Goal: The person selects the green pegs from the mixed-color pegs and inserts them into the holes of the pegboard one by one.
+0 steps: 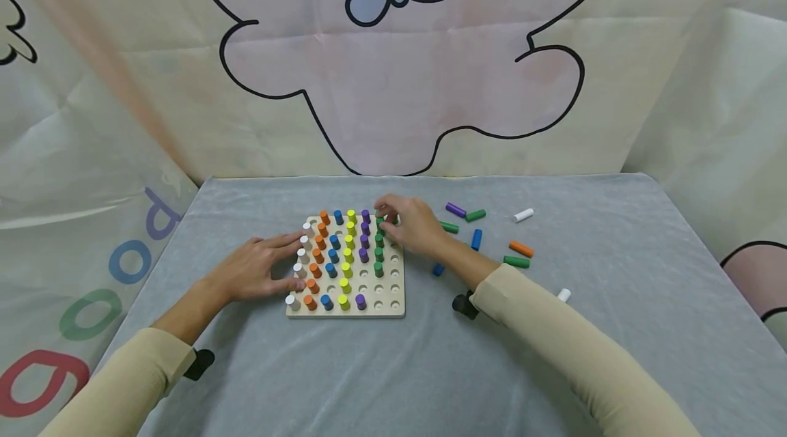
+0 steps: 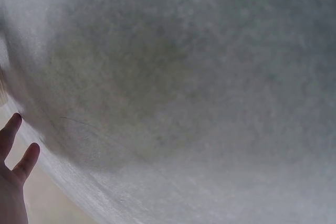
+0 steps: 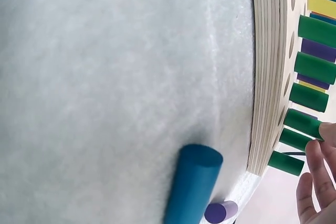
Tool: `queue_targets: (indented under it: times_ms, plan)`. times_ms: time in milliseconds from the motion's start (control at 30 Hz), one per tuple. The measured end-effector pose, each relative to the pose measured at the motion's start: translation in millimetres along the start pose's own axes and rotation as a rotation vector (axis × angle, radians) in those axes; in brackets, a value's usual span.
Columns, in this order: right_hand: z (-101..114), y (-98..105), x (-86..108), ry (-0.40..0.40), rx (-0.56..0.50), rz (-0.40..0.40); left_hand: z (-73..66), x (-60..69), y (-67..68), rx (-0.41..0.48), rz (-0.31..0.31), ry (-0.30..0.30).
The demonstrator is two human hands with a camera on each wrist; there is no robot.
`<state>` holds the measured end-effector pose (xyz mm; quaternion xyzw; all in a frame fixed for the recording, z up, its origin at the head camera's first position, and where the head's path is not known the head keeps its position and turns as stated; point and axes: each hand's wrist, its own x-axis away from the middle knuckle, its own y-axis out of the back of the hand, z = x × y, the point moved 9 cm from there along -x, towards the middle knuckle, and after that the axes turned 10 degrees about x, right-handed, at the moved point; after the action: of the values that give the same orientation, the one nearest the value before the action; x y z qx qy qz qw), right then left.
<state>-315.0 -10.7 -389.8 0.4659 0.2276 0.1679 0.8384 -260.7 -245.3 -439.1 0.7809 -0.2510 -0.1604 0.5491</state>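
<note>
A pale wooden peg board (image 1: 396, 312) carries columns of white, orange, blue, yellow, purple and green pegs. My left hand (image 1: 255, 270) lies at its left edge with fingers spread, beside the white pegs (image 1: 299, 270); the left wrist view shows two fingers of this hand (image 2: 13, 174). At the back right of the board, my right hand (image 1: 418, 225) reaches over the green column. In the right wrist view, the thumb and a finger of that hand (image 3: 321, 182) pinch the outer end of a green peg (image 3: 303, 121) standing among other green pegs.
Right of the board lie loose pegs: purple (image 1: 456, 209), green (image 1: 516, 261), blue (image 1: 476, 240), orange (image 1: 521, 248) and white (image 1: 523, 215). One white peg (image 1: 563, 295) lies nearer the front. Grey cloth (image 1: 344, 382) covers the table; a printed curtain (image 1: 393, 102) hangs behind.
</note>
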Motion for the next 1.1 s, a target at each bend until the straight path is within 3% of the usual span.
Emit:
queue_targets:
  times_ms: [667, 867, 1100]
  plan:
    - [-2, -6, -2.1, 0.015, 0.02, 0.024, -3.7, 0.4, 2.3, 0.0, -0.003, -0.015]
    - [-11, 11, -2.1, -0.004, 0.03, 0.017, -5.5, -0.4, 2.6, -0.008, -0.003, -0.018]
    - [-44, 42, 3.7, -0.034, 0.082, -0.015, -4.9, -0.2, 2.7, -0.021, -0.006, -0.022]
